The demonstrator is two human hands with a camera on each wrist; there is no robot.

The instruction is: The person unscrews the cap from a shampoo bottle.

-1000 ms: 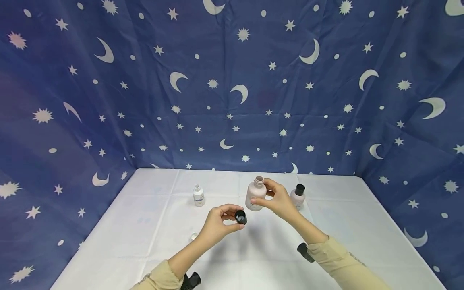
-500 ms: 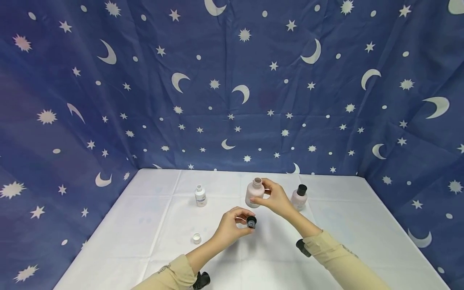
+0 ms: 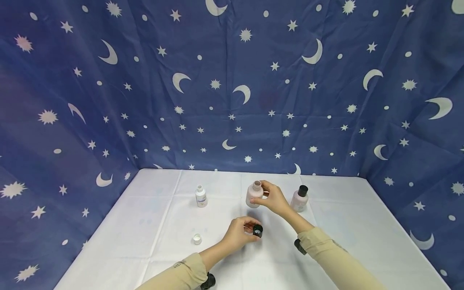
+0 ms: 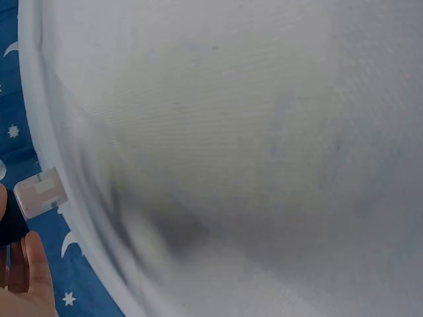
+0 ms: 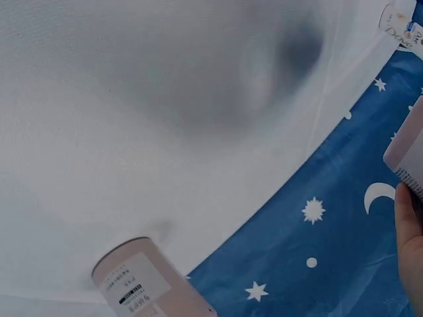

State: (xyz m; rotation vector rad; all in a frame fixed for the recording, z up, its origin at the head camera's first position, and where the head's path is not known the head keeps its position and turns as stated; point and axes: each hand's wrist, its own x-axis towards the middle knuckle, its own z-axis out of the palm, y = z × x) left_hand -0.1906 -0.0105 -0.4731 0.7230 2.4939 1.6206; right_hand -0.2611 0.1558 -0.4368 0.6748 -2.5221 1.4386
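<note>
A black bottle cap point(image 3: 257, 230) is pinched between the thumb and fingers of my left hand point(image 3: 239, 233), its hollow side showing, just above the table. My right hand point(image 3: 272, 199) grips an uncapped pale pink bottle point(image 3: 253, 195) by its side and holds it upright, farther back than the cap. In the right wrist view only part of that held bottle point(image 5: 411, 148) shows at the right edge. To the right of my right hand stands a second pink bottle point(image 3: 299, 201) with its black cap on.
A small white bottle point(image 3: 201, 197), open at the neck, stands at the back left. Its size matches a small white cap point(image 3: 197, 239) lying nearer the front on the white table point(image 3: 119, 241). A blue curtain point(image 3: 232, 100) with moons and stars borders the table.
My left hand has moved right and toward the table's front with the black cap, uncovering the small white cap. My right hand has lowered the pink bottle slightly.
</note>
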